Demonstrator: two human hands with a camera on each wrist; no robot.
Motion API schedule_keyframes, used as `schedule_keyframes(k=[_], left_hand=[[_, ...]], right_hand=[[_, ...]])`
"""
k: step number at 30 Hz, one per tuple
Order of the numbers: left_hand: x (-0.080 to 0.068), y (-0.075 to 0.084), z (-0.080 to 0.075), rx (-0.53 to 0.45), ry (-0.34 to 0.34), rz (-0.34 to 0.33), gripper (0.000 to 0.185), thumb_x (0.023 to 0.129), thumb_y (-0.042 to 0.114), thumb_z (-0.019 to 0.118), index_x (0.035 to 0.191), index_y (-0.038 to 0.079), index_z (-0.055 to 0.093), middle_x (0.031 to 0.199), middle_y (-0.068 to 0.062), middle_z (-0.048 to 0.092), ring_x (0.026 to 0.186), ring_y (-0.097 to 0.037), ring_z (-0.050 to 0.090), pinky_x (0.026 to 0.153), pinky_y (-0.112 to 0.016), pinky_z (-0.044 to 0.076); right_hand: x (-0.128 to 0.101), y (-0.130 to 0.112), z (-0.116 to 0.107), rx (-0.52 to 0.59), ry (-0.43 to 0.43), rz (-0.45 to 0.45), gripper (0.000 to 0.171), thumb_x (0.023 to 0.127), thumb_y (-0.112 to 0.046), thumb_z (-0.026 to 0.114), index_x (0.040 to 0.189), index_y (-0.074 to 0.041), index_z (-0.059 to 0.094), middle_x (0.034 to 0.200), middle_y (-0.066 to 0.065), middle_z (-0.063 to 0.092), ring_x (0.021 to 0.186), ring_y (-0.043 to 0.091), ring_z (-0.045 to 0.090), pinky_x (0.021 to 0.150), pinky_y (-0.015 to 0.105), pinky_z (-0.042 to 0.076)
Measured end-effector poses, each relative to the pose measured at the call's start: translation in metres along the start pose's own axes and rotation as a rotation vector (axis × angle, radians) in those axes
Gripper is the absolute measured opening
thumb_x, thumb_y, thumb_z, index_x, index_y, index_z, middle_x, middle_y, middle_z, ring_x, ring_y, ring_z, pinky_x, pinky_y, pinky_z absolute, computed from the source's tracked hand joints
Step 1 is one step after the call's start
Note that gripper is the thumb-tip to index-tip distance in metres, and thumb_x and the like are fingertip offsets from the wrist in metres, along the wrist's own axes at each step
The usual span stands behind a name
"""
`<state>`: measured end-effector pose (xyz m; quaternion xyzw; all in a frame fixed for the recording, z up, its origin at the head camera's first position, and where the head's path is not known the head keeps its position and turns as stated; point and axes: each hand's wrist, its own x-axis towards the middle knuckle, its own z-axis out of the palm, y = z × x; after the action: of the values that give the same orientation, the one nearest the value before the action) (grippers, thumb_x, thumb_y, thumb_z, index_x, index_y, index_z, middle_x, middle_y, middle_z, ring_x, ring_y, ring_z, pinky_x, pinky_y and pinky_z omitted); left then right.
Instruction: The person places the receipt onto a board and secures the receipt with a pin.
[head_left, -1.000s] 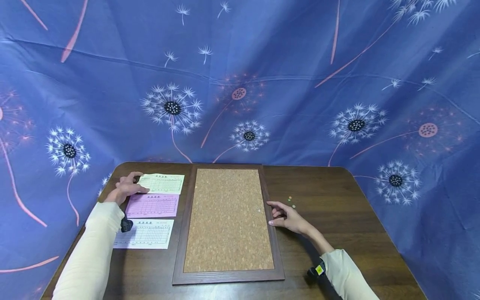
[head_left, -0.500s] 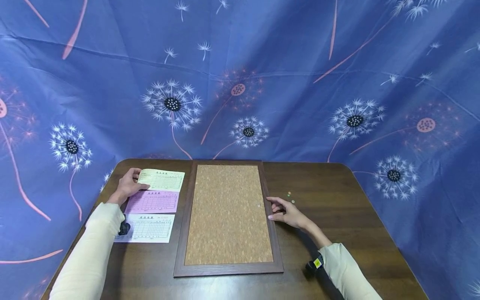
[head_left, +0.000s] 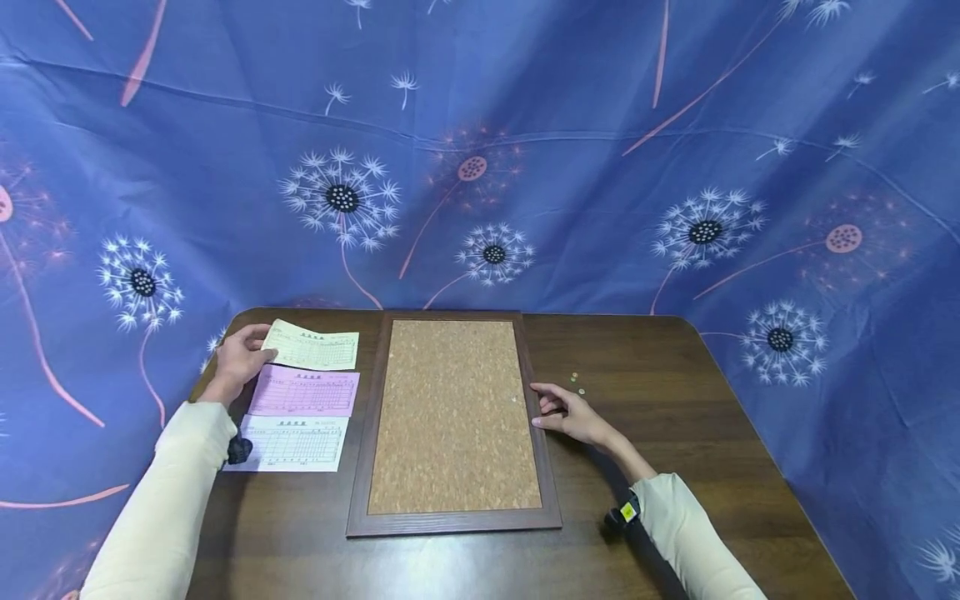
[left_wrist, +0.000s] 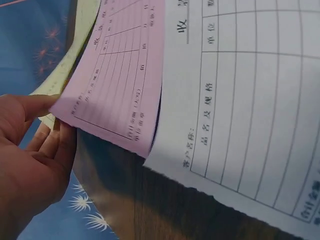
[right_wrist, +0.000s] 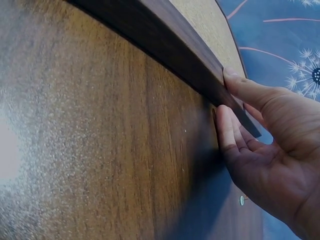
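My left hand [head_left: 238, 358] pinches the left end of a pale yellow-green receipt slip [head_left: 318, 347], which curves up off the table. Below it lie a pink receipt slip [head_left: 303, 393] and a white one [head_left: 296, 446], printed with grids. In the left wrist view the thumb is on top, near the pink slip's corner [left_wrist: 75, 107]. A cork board [head_left: 457, 417] in a dark wooden frame lies in the middle. At its right side my right hand [head_left: 570, 415] grips the frame [right_wrist: 200, 65], thumb on its upper face and fingers against its outer side.
Several small round pieces [head_left: 581, 391], greenish and yellowish, lie right of the board behind the right hand. The dark wooden table [head_left: 675, 467] meets a blue dandelion-print cloth [head_left: 570, 208] at the back and sides.
My left hand has taken the yellow-green slip by its end, raised it and drawn it slightly left. My right hand keeps its place on the frame. The head view has tilted a little.
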<state>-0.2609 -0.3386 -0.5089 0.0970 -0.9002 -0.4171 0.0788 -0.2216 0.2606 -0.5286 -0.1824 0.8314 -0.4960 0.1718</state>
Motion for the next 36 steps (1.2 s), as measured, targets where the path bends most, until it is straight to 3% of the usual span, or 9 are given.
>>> schedule_keyframes(k=[5,10,12,15,18,27,31,32,36], left_hand=[[-0.004,0.005,-0.005,-0.064,-0.005,-0.018,0.062,0.09,-0.003,0.069,0.149,-0.001,0.047,0.127,-0.038,0.061,0.076,0.017,0.045,0.062,-0.009,0.044],[-0.004,0.007,-0.004,-0.198,-0.033,-0.046,0.053,0.095,-0.003,0.062,0.146,-0.007,0.049,0.127,-0.04,0.06,0.069,0.011,0.057,0.062,-0.013,0.053],[-0.005,0.006,-0.003,-0.243,-0.041,-0.061,0.05,0.096,-0.003,0.06,0.144,-0.01,0.05,0.119,-0.034,0.064,0.067,0.008,0.06,0.064,-0.015,0.055],[-0.006,0.002,-0.003,-0.249,-0.055,-0.086,0.05,0.097,-0.002,0.059,0.144,-0.011,0.048,0.105,-0.014,0.067,0.068,0.008,0.06,0.067,-0.016,0.057],[-0.007,-0.003,-0.004,-0.27,-0.071,-0.1,0.053,0.096,-0.005,0.057,0.147,-0.011,0.045,0.103,-0.006,0.067,0.072,0.008,0.06,0.069,-0.017,0.057],[-0.013,-0.005,-0.004,-0.276,-0.134,-0.077,0.063,0.092,-0.007,0.058,0.152,-0.01,0.037,0.127,-0.032,0.06,0.076,0.004,0.064,0.072,-0.021,0.059],[-0.013,-0.006,-0.002,-0.28,-0.133,-0.082,0.063,0.095,-0.005,0.057,0.154,-0.008,0.036,0.134,-0.034,0.057,0.078,0.007,0.064,0.076,-0.022,0.059],[-0.013,-0.005,-0.001,-0.282,-0.132,-0.084,0.063,0.096,-0.004,0.057,0.154,-0.007,0.035,0.134,-0.032,0.057,0.078,0.008,0.064,0.077,-0.022,0.059],[-0.012,0.001,-0.003,-0.329,-0.122,-0.077,0.063,0.097,-0.002,0.058,0.155,-0.005,0.034,0.113,-0.004,0.07,0.079,0.01,0.064,0.079,-0.02,0.058]], right_hand=[[0.0,0.001,0.0,0.007,-0.001,0.008,0.067,0.092,-0.01,0.075,0.15,0.002,0.044,0.115,0.02,0.055,0.105,0.022,0.059,0.085,0.018,0.052],[-0.001,0.0,-0.003,0.013,0.003,0.009,0.067,0.092,-0.008,0.075,0.15,0.003,0.044,0.115,0.022,0.055,0.105,0.025,0.058,0.084,0.018,0.051],[-0.002,-0.001,-0.003,0.012,0.008,0.008,0.066,0.092,-0.008,0.074,0.15,0.003,0.044,0.114,0.023,0.055,0.105,0.026,0.058,0.084,0.018,0.051],[-0.002,0.0,-0.002,0.011,0.003,0.003,0.066,0.092,-0.008,0.074,0.149,0.004,0.044,0.115,0.023,0.055,0.106,0.027,0.059,0.084,0.018,0.051],[-0.002,0.0,-0.001,0.014,-0.002,0.018,0.066,0.092,-0.009,0.075,0.15,0.002,0.044,0.116,0.022,0.055,0.108,0.027,0.06,0.084,0.018,0.052],[-0.002,0.0,0.001,0.011,-0.001,0.025,0.066,0.091,-0.009,0.075,0.15,0.002,0.045,0.116,0.022,0.056,0.107,0.026,0.06,0.083,0.017,0.052],[-0.002,-0.001,0.001,0.01,0.002,0.022,0.065,0.091,-0.008,0.076,0.149,0.003,0.046,0.116,0.024,0.057,0.105,0.026,0.06,0.083,0.017,0.052],[-0.002,-0.002,0.0,0.004,0.002,0.019,0.065,0.091,-0.008,0.076,0.148,0.003,0.046,0.116,0.024,0.057,0.104,0.025,0.061,0.082,0.017,0.052],[0.004,-0.01,-0.003,-0.072,0.036,-0.041,0.062,0.092,-0.007,0.075,0.146,0.005,0.048,0.113,0.024,0.06,0.097,0.021,0.065,0.078,0.02,0.053]])
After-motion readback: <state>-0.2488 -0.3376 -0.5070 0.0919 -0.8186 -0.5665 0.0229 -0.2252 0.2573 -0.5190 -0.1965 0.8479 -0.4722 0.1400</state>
